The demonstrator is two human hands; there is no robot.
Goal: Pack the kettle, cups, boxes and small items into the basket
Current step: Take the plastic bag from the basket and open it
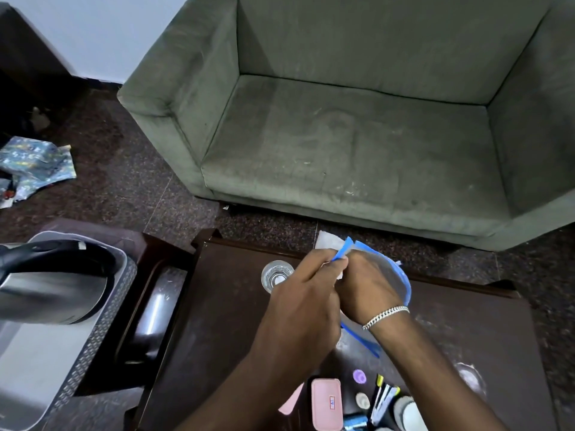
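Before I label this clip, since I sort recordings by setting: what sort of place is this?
Most likely a living room or a hotel lounge. A green sofa faces a low dark wooden table, a kettle sits in a basket beside it, and the floor is dark speckled stone.

I am in a home sitting room: a worn green sofa (357,126) faces me across a dark speckled stone floor (130,181), and my low dark wooden tabletop (224,321) stands close before it, household bits scattered.
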